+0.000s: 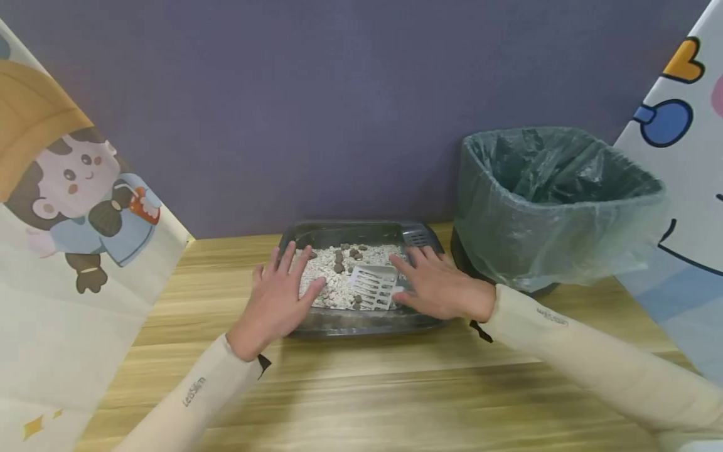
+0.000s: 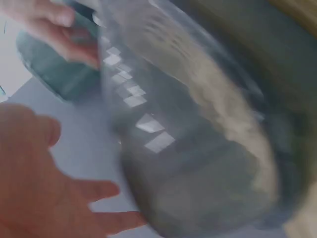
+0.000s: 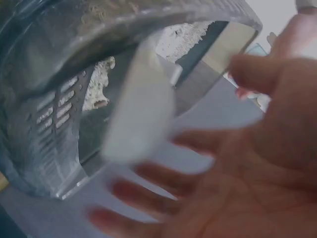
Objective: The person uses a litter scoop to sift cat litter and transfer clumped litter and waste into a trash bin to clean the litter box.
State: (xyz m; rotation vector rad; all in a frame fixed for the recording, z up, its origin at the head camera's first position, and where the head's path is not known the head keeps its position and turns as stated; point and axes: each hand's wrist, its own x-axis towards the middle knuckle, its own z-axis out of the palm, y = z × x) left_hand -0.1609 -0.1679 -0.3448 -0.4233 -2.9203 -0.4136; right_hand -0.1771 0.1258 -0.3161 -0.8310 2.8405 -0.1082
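A dark grey litter box (image 1: 361,326) stands on the wooden table, holding pale cat litter (image 1: 324,270) with several brown clumps (image 1: 339,262). On the litter lies a light grey slotted litter scoop (image 1: 374,279); its handle (image 3: 141,114) points to the right. My left hand (image 1: 277,298) is over the box's left end with fingers spread, holding nothing. Over the right end is my right hand (image 1: 437,285), its fingers extended near the scoop handle; in the right wrist view they look apart from it. Both wrist views are blurred.
A dark bin (image 1: 565,242) lined with a translucent green bag stands right of the box, close behind my right hand. The wooden tabletop (image 1: 361,402) extends in front. A purple-grey wall (image 1: 339,113) rises behind, with cartoon-printed panels (image 1: 85,263) on both sides.
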